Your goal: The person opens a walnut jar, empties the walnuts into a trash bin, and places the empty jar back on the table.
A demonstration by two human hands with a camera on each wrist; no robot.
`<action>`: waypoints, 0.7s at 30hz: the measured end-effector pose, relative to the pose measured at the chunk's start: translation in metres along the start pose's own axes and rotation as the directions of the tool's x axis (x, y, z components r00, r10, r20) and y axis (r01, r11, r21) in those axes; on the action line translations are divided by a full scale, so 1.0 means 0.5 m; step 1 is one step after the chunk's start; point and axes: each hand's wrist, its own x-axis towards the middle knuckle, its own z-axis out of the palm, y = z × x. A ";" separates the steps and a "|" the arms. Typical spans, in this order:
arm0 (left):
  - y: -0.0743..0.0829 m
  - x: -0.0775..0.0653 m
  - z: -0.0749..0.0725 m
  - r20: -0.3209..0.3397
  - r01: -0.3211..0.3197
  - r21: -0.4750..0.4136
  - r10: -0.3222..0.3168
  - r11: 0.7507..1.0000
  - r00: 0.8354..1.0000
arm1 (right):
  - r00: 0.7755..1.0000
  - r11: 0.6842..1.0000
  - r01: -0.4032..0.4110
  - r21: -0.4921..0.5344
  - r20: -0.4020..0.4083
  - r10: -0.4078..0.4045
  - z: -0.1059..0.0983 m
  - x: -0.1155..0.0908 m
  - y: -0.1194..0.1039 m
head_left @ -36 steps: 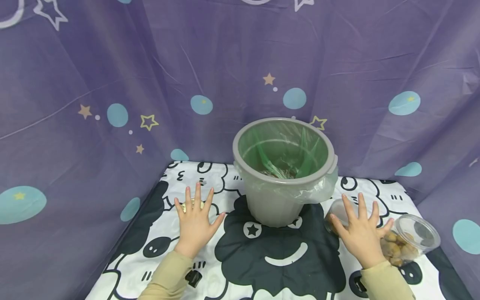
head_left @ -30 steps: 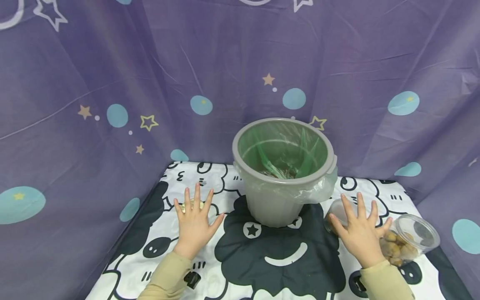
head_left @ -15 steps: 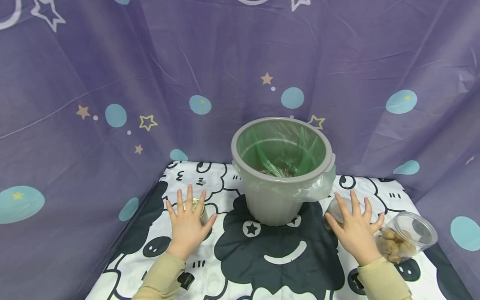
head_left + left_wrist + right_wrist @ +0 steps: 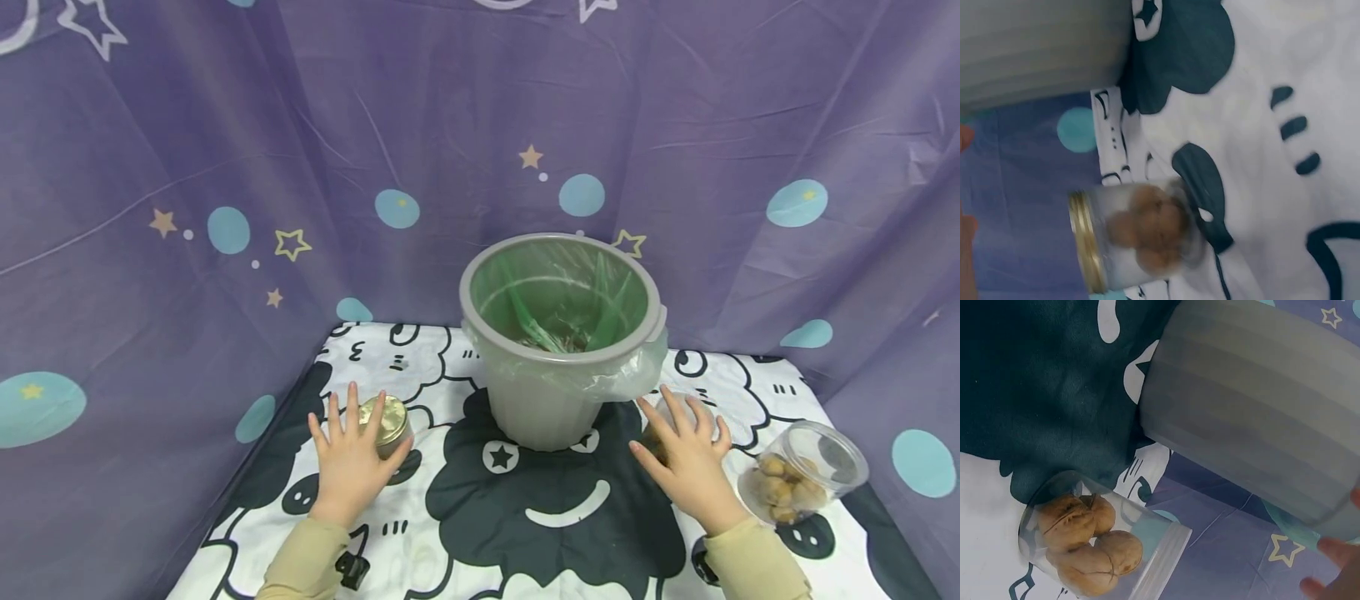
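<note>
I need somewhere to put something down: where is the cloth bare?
Widest: the cloth in front of the trash bin, between left hand and right hand. Narrower: between bin and gold-lidded jar. Crowded: the right side, where the right hand, walnut jar and rightmost jar cluster.

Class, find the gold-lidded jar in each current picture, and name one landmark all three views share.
Head: the gold-lidded jar is left of centre, partly behind the left hand.
Left wrist: it is low, left of centre, lid facing left.
Right wrist: not in it; the pale-lidded jar there is another.
Shared landmark: the gray bin, near centre, upper left, upper right.
</note>
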 end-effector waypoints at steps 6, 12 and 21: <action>-0.028 -0.006 0.019 0.031 0.026 0.028 -0.027 0.999 0.999 | 0.991 0.991 0.131 0.029 0.015 -0.132 0.013 0.002 -0.009; -0.043 -0.008 0.038 0.083 0.058 0.008 -0.059 0.998 0.995 | 0.976 0.975 0.214 0.058 0.036 -0.216 0.017 0.003 -0.022; -0.061 -0.009 0.057 0.086 0.111 -0.117 -0.101 0.987 0.991 | 0.945 0.946 0.304 0.113 0.091 -0.315 0.043 -0.002 -0.041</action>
